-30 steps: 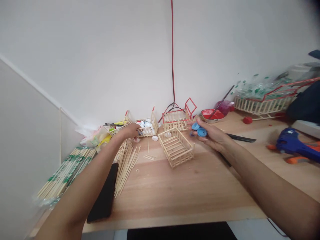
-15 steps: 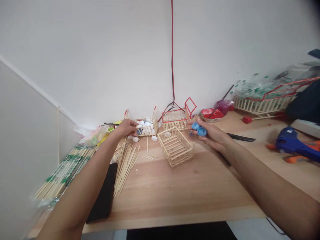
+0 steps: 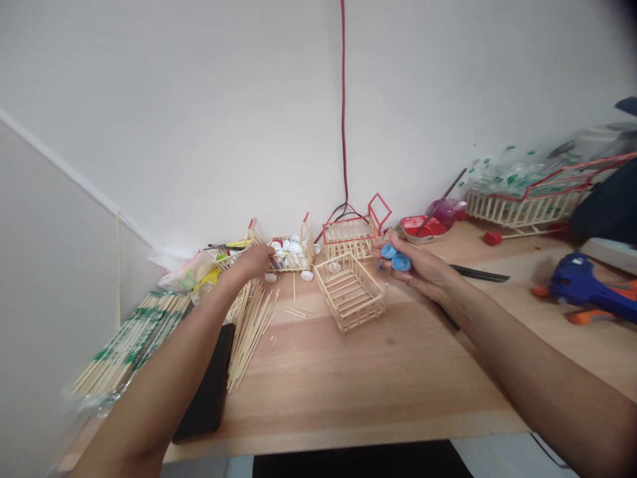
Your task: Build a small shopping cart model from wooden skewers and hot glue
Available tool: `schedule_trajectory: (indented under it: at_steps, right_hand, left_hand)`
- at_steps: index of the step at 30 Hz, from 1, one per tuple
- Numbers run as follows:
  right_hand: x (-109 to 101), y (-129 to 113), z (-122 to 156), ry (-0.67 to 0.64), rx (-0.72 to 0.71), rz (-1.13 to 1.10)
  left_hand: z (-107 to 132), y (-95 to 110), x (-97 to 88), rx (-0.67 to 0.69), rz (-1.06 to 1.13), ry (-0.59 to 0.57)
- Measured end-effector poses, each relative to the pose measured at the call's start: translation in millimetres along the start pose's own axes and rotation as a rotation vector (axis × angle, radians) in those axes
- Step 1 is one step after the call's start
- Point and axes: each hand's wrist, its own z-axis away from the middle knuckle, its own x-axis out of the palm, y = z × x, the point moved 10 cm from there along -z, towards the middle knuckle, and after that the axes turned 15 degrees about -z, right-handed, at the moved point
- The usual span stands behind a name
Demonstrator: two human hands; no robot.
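Observation:
My left hand [image 3: 257, 260] reaches down into the left end of a small cart of wooden sticks [image 3: 293, 268]. White bottle caps [image 3: 294, 248] fill that cart, with a bit of blue low among them. The fingertips are hidden, so what they touch does not show. Blue bottle caps [image 3: 401, 262] lie in my right hand [image 3: 423, 269], held by its curled fingers above the table. Between the hands, an open stick basket [image 3: 350, 292] rests tilted toward me on the table.
Loose sticks [image 3: 253, 332] and a black phone-like slab [image 3: 206, 392] lie at left, beside bagged sticks [image 3: 132, 338]. A red-trimmed cart [image 3: 351, 236] stands behind. Rightward are a red paint dish [image 3: 422, 229], a blue glue gun [image 3: 580, 279] and a bottle-filled cart [image 3: 522, 209].
My left hand has moved slightly right and lower into the cart of white caps, and its fingers are more hidden. My right hand stays still with the blue caps.

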Motion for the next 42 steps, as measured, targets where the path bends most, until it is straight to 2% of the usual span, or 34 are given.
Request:
schedule_trajectory:
  at_steps: [6,14,18,23,28,31,34,36,38,42]
  right_hand:
    - [-0.8,1.7,-0.1,0.011,0.009,0.001]
    - [-3.9,1.3,-0.8,0.029,0.002,0.005]
    - [-1.5,0.3,-0.1,0.017,0.0,0.004]
    - [-2.6,1.1,-0.5,0.015,-0.003,0.016]
    - [-6.0,2.1,-2.0,0.026,-0.015,0.044]
    - [-6.8,2.0,-2.5,0.026,-0.02,0.059]
    - [-4.3,0.5,-2.3,0.001,-0.025,0.061]
    - [-3.3,0.2,-1.7,-0.001,-0.016,0.055]
    - [-2.8,0.3,-0.9,0.007,-0.007,0.051]
    - [-1.8,0.7,0.2,0.012,-0.005,0.047]
  left_hand:
    - [5.0,3.5,2.8,0.051,-0.033,-0.043]
    - [-7.5,1.5,12.5,0.002,-0.104,-0.043]
    - [-1.0,1.1,7.9,0.016,-0.06,-0.027]
    - [12.0,3.5,-8.3,0.042,-0.009,0.077]
    - [30.8,-5.2,-36.2,-0.059,0.044,0.367]
    - [42.7,-10.3,-45.6,-0.074,0.084,0.464]
    - [55.9,-11.6,-51.2,0.002,0.265,0.51]
    - [65.4,-11.4,-46.1,0.059,0.518,0.46]
    - [75.5,-9.2,-30.6,0.07,0.831,0.341]
    - [98.9,5.7,11.1,0.004,1.423,0.138]
